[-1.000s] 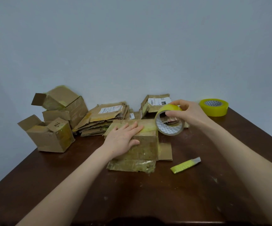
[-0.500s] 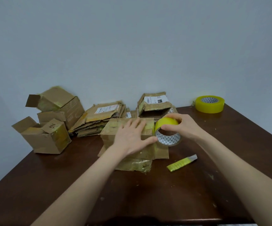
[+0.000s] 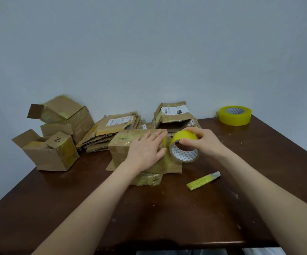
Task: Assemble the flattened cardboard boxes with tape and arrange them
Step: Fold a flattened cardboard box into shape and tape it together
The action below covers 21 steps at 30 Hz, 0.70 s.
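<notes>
A worn cardboard box (image 3: pixel 123 148) stands in the middle of the dark table, its lower flaps spread flat. My left hand (image 3: pixel 146 150) lies flat on its top and right edge, fingers straight. My right hand (image 3: pixel 202 141) grips a yellow tape roll (image 3: pixel 184 148) against the box's right side. A strip of tape runs from the roll onto the box under my left fingers. Flattened boxes (image 3: pixel 112 131) are stacked behind it, and more flattened cardboard (image 3: pixel 174 116) lies to their right.
Two assembled boxes (image 3: pixel 51 151) (image 3: pixel 66 115) sit at the back left, flaps open. A second yellow tape roll (image 3: pixel 235 115) stands at the back right corner. A yellow utility knife (image 3: pixel 203 180) lies right of the box. The table's front edge (image 3: pixel 167 244) is near me.
My right hand has brought the tape roll down from above the box to its right side. My left hand has slid right along the box top toward the roll.
</notes>
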{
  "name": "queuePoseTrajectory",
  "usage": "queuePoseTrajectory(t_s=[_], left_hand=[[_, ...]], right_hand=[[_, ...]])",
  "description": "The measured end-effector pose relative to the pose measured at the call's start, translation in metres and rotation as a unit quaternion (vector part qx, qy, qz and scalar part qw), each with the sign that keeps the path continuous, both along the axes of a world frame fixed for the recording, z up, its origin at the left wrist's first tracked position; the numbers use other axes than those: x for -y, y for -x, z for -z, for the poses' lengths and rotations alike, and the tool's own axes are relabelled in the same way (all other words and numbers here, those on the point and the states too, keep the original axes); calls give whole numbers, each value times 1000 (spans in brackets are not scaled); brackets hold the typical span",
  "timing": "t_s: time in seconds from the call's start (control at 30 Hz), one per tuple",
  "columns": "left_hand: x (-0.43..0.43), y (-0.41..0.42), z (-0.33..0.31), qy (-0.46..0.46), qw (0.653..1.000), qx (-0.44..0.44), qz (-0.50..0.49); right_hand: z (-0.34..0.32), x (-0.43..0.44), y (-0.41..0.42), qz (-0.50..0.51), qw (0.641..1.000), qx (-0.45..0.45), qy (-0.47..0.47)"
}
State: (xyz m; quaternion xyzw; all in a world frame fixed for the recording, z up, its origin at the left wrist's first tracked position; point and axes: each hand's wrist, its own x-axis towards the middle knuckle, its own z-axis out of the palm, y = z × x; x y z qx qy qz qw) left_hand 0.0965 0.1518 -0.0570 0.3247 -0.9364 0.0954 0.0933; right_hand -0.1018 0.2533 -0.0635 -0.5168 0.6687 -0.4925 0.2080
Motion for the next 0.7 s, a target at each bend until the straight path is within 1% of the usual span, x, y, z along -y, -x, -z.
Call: queuePoseTrajectory(t_s=[0.1, 0.27, 0.37, 0.5, 0.57, 0.63, 0.7], left_hand=[[7, -4, 1, 16, 1000, -3, -4], [6, -4, -2, 12, 1000, 8, 2], [9, -5, -1, 21, 1000, 0, 4], [7, -4, 1, 26, 1000, -10, 11], [4, -8, -2, 31, 999, -22, 6], [-7, -12, -6, 62, 996, -62, 16], [-29, -9, -7, 126, 979, -131, 96]], right_hand=[[-1, -9, 11, 12, 999, -24, -20], [-4, -7, 9, 8, 996, -82, -33], [-10, -9, 8, 10, 992, -122, -40], [-7, -7, 5, 12, 987, -153, -49], [-5, -6, 4, 9, 987, -145, -65], [-6, -5, 5, -6, 991, -111, -70], [-8, -3, 4, -14, 994, -89, -66]])
